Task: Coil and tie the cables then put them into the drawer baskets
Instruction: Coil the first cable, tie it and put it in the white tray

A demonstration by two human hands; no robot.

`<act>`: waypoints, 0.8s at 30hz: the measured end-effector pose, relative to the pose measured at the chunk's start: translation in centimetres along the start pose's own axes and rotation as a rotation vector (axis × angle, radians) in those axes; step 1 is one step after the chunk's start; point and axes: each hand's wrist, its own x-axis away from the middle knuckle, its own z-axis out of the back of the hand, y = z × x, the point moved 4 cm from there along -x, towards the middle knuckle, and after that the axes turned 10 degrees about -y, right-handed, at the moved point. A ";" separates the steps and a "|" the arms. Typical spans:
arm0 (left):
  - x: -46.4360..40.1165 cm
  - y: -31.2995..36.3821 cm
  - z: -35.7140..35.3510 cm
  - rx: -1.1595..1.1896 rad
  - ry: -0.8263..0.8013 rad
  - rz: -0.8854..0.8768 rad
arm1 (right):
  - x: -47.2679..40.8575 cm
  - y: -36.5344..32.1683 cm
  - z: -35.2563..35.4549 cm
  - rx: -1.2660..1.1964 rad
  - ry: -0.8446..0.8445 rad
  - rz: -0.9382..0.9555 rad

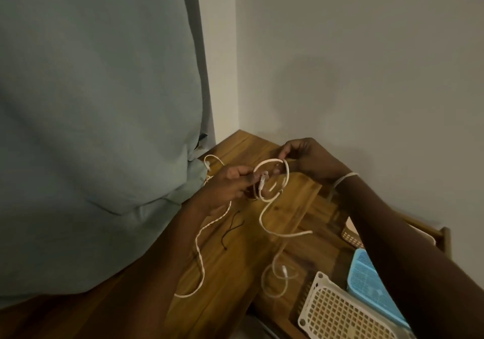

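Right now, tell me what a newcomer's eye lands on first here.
First, the two hands at centre: the left hand and right hand hold a white cable in a loop above the wooden table. Next, the grey-green curtain filling the left, then the blue basket and white basket at lower right.

A room in a home is shown, most likely a bedroom or living room corner. This is suggested by a pale grey-green curtain [99, 103] hung down to a wooden table [251, 255] that is set into a corner of plain painted walls [353, 50]. A domestic setting is also indicated by the perforated plastic baskets, one white [337, 312], one blue [366, 281] and one beige [349, 235], kept in an open wooden drawer [442, 236] beside the table.
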 end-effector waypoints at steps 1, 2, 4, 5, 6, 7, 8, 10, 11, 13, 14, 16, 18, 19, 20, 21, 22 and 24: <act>0.0 0.4 -0.3 0.049 -0.009 -0.008 | 0.4 0.2 0.1 -0.040 0.016 0.013; -0.1 0.7 -0.5 0.085 -0.019 -0.024 | 0.6 0.5 0.1 -0.068 0.030 0.019; -0.3 1.1 -0.8 0.065 -0.012 -0.062 | 0.9 1.1 0.1 -0.101 0.056 0.015; -0.5 1.3 -1.0 0.024 0.002 -0.073 | 0.9 1.2 0.0 -0.112 0.073 0.009; -0.7 1.3 -1.1 -0.009 0.023 -0.077 | 1.0 1.3 0.0 -0.118 0.086 0.000; -1.0 1.4 -1.2 -0.023 0.053 -0.078 | 1.0 1.3 0.1 -0.120 0.089 -0.010; -1.2 1.4 -1.1 -0.016 0.095 -0.081 | 1.0 1.3 0.2 -0.118 0.081 -0.024; -1.4 1.6 -0.6 0.037 0.187 -0.091 | 0.9 1.1 0.6 -0.085 0.047 -0.055; -1.6 1.7 -0.3 0.050 0.224 -0.087 | 0.9 0.9 0.7 -0.050 0.023 -0.067; -1.8 2.0 0.3 0.020 0.271 -0.072 | 0.9 0.8 1.0 0.000 -0.023 -0.083; -1.8 2.3 0.6 -0.021 0.309 -0.070 | 0.9 0.9 1.2 -0.009 -0.044 -0.088; -1.5 3.2 1.8 -0.141 0.448 -0.067 | 1.2 1.3 1.4 -0.065 -0.079 -0.109; -0.7 4.3 3.7 -0.245 0.604 -0.060 | 1.8 1.8 1.6 -0.151 -0.075 -0.154; -0.2 4.6 4.7 -0.270 0.636 -0.035 | 2.2 2.1 1.7 -0.205 -0.056 -0.178; 0.2 4.6 5.6 -0.259 0.630 -0.002 | 2.5 2.5 1.8 -0.248 -0.035 -0.192; 0.5 4.6 6.2 -0.200 0.597 0.020 | 2.7 2.9 1.9 -0.269 -0.031 -0.202; 0.8 4.4 6.5 -0.104 0.550 0.026 | 2.8 3.1 1.8 -0.267 -0.061 -0.215; 1.1 4.3 6.5 0.121 0.473 -0.001 | 2.9 3.5 1.2 -0.169 -0.202 -0.273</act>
